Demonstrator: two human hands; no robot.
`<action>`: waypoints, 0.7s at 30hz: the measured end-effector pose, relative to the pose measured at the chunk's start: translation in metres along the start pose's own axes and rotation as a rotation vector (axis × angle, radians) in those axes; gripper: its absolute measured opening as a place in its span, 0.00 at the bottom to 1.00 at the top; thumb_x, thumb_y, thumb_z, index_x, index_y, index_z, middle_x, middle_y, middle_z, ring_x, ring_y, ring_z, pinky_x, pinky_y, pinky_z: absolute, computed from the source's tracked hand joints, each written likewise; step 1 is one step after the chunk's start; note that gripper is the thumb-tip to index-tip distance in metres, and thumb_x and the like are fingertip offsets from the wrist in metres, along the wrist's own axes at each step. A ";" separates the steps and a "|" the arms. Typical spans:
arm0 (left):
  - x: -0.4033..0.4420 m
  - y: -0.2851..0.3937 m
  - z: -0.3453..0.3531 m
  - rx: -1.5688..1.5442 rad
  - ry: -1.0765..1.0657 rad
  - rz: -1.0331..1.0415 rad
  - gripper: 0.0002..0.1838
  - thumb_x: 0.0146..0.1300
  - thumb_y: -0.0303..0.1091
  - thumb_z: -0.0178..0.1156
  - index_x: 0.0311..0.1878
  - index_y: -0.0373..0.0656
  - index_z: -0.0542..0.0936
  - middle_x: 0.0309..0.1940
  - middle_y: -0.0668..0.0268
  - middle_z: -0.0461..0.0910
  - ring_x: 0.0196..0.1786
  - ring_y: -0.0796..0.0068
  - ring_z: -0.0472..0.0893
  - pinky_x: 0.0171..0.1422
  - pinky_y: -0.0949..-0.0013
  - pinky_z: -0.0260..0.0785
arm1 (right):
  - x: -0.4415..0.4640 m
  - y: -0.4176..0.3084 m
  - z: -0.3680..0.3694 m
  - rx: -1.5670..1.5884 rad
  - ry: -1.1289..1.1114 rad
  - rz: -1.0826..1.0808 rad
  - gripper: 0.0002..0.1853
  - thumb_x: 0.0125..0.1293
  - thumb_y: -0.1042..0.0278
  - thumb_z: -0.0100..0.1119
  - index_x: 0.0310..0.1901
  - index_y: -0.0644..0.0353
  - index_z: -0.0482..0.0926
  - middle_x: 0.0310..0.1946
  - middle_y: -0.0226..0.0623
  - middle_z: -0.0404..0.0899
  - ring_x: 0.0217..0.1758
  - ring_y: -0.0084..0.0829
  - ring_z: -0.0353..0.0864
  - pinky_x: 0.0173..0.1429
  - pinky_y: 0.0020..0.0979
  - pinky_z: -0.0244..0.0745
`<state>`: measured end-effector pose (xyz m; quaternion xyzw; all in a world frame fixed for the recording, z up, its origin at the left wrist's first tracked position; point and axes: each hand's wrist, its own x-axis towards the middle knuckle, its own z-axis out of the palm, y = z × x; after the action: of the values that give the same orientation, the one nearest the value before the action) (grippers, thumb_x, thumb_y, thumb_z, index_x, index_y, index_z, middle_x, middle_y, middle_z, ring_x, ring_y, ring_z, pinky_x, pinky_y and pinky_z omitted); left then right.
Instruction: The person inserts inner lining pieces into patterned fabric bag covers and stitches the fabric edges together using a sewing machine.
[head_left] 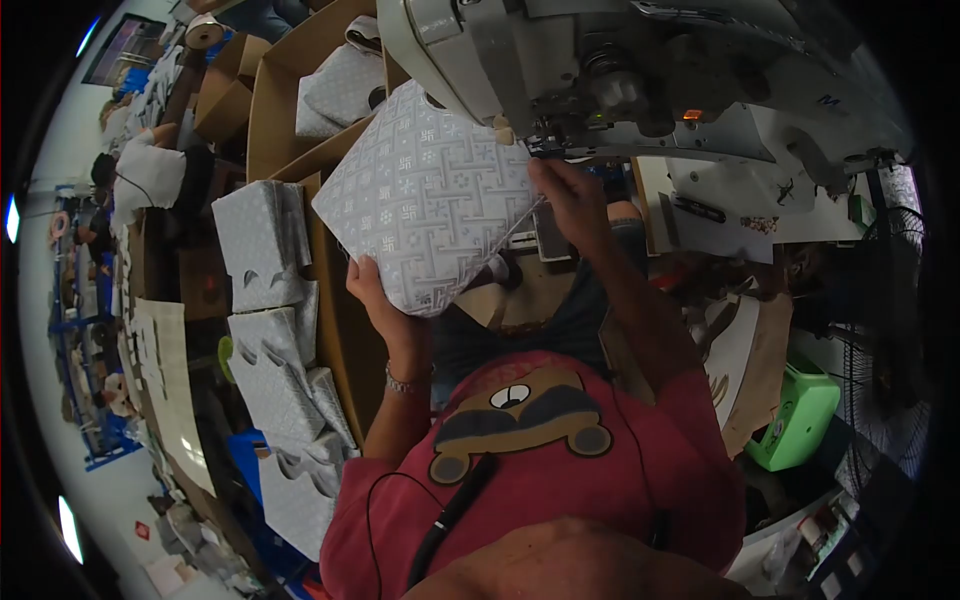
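Observation:
A silver-grey patterned piece, box-like with a printed geometric design, is held up at the sewing machine. My left hand grips its lower left edge, thumb on the near face and the other fingers mostly hidden behind. At the right corner, close to the machine's needle area, my right hand pinches the edge between thumb and fingers. A thin strip or seam edge runs down from that hand along the piece's lower right side. The exact contact under the needle is too dark to make out.
Stacked patterned pieces line the left side beside a large cardboard box with more inside. A white work surface carries small tools on the right. A green plastic container and a fan stand lower right. Another person is far left.

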<state>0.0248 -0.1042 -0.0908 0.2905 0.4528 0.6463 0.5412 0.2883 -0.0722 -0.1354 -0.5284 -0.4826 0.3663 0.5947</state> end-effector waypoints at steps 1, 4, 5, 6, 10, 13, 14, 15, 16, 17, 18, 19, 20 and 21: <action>0.015 0.001 -0.002 -0.053 -0.025 -0.056 0.32 0.80 0.48 0.50 0.76 0.35 0.57 0.70 0.52 0.68 0.69 0.61 0.74 0.72 0.56 0.70 | 0.003 -0.003 0.003 -0.016 0.016 0.014 0.20 0.79 0.52 0.60 0.49 0.64 0.87 0.25 0.29 0.80 0.28 0.17 0.72 0.33 0.30 0.68; 0.050 0.011 0.001 -0.086 -0.120 -0.168 0.30 0.80 0.48 0.51 0.73 0.35 0.65 0.66 0.54 0.76 0.66 0.60 0.79 0.70 0.56 0.73 | 0.006 -0.008 -0.001 -0.046 0.012 0.044 0.20 0.79 0.51 0.61 0.48 0.63 0.87 0.25 0.29 0.80 0.28 0.18 0.73 0.34 0.30 0.69; 0.062 0.013 0.003 -0.082 -0.127 -0.166 0.30 0.80 0.48 0.51 0.73 0.35 0.65 0.66 0.54 0.76 0.66 0.60 0.79 0.70 0.56 0.73 | 0.008 -0.010 -0.004 -0.065 -0.014 0.056 0.20 0.78 0.50 0.61 0.47 0.63 0.88 0.25 0.30 0.81 0.28 0.19 0.73 0.35 0.30 0.70; 0.072 0.015 0.003 -0.066 -0.144 -0.223 0.29 0.79 0.47 0.51 0.72 0.34 0.68 0.65 0.54 0.78 0.65 0.59 0.80 0.70 0.56 0.73 | 0.006 -0.012 -0.007 -0.061 -0.008 0.055 0.20 0.78 0.50 0.61 0.47 0.63 0.88 0.25 0.30 0.81 0.28 0.19 0.73 0.35 0.30 0.70; 0.104 0.018 -0.001 -0.115 -0.211 -0.405 0.26 0.79 0.45 0.51 0.67 0.32 0.74 0.62 0.53 0.82 0.61 0.55 0.83 0.67 0.55 0.76 | 0.004 -0.015 -0.013 -0.107 -0.108 0.067 0.18 0.77 0.53 0.64 0.50 0.62 0.88 0.29 0.31 0.83 0.35 0.18 0.76 0.43 0.26 0.73; 0.129 0.022 0.002 -0.062 -0.294 -0.596 0.26 0.79 0.45 0.51 0.66 0.31 0.75 0.62 0.52 0.82 0.62 0.54 0.83 0.66 0.54 0.76 | 0.006 -0.021 -0.011 -0.200 -0.076 0.000 0.17 0.76 0.54 0.65 0.50 0.61 0.88 0.28 0.36 0.83 0.32 0.22 0.77 0.41 0.28 0.74; 0.137 0.023 0.004 -0.057 -0.300 -0.599 0.26 0.79 0.45 0.51 0.66 0.31 0.75 0.62 0.52 0.82 0.62 0.54 0.83 0.66 0.54 0.76 | 0.007 -0.023 -0.012 -0.224 -0.065 -0.037 0.16 0.76 0.54 0.65 0.51 0.61 0.87 0.28 0.39 0.83 0.30 0.25 0.78 0.40 0.30 0.74; 0.146 0.023 0.006 -0.011 -0.323 -0.675 0.26 0.78 0.44 0.52 0.66 0.32 0.76 0.61 0.52 0.83 0.61 0.55 0.84 0.65 0.54 0.77 | 0.008 -0.022 -0.014 -0.221 -0.060 -0.037 0.16 0.76 0.54 0.65 0.51 0.61 0.87 0.28 0.39 0.83 0.30 0.25 0.78 0.40 0.30 0.74; 0.154 0.023 0.006 0.035 -0.346 -0.749 0.25 0.78 0.44 0.53 0.66 0.33 0.76 0.59 0.52 0.84 0.59 0.56 0.84 0.64 0.54 0.77 | 0.010 -0.020 -0.016 -0.240 -0.093 -0.080 0.16 0.76 0.55 0.65 0.50 0.61 0.87 0.28 0.40 0.83 0.30 0.27 0.79 0.39 0.32 0.74; 0.162 0.022 0.007 0.043 -0.348 -0.749 0.25 0.78 0.44 0.53 0.66 0.33 0.76 0.59 0.52 0.84 0.59 0.56 0.84 0.64 0.54 0.77 | 0.011 -0.018 -0.017 -0.255 -0.125 -0.121 0.16 0.75 0.56 0.66 0.49 0.62 0.87 0.27 0.41 0.83 0.29 0.28 0.79 0.37 0.34 0.74; 0.168 0.020 0.010 0.224 -0.298 -0.685 0.24 0.77 0.43 0.55 0.66 0.34 0.77 0.58 0.53 0.84 0.57 0.59 0.84 0.61 0.56 0.77 | 0.013 -0.024 -0.021 -0.250 -0.117 -0.119 0.16 0.75 0.56 0.66 0.49 0.62 0.87 0.27 0.41 0.83 0.29 0.28 0.79 0.37 0.34 0.74; 0.172 0.017 0.012 0.402 -0.251 -0.616 0.23 0.76 0.42 0.57 0.65 0.36 0.79 0.57 0.54 0.84 0.55 0.61 0.85 0.59 0.58 0.77 | 0.015 -0.032 -0.028 -0.298 -0.197 -0.112 0.15 0.75 0.57 0.66 0.46 0.63 0.85 0.27 0.41 0.82 0.29 0.32 0.80 0.37 0.37 0.73; 0.170 0.010 0.012 0.470 -0.267 -0.334 0.21 0.75 0.42 0.61 0.63 0.39 0.81 0.52 0.59 0.84 0.50 0.67 0.83 0.55 0.63 0.76 | 0.014 -0.036 -0.033 -0.345 -0.273 -0.096 0.15 0.75 0.58 0.66 0.44 0.64 0.83 0.27 0.42 0.81 0.29 0.35 0.80 0.36 0.39 0.73; 0.150 0.011 0.030 0.480 -0.279 -0.341 0.21 0.75 0.42 0.61 0.63 0.39 0.81 0.52 0.59 0.84 0.50 0.67 0.83 0.55 0.63 0.76 | 0.013 -0.031 -0.034 -0.342 -0.259 -0.087 0.15 0.75 0.58 0.66 0.44 0.64 0.83 0.27 0.42 0.81 0.29 0.35 0.80 0.36 0.39 0.73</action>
<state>0.0091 0.0479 -0.0854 0.4154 0.5560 0.3751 0.6145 0.3220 -0.0743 -0.1021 -0.5488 -0.6326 0.3178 0.4446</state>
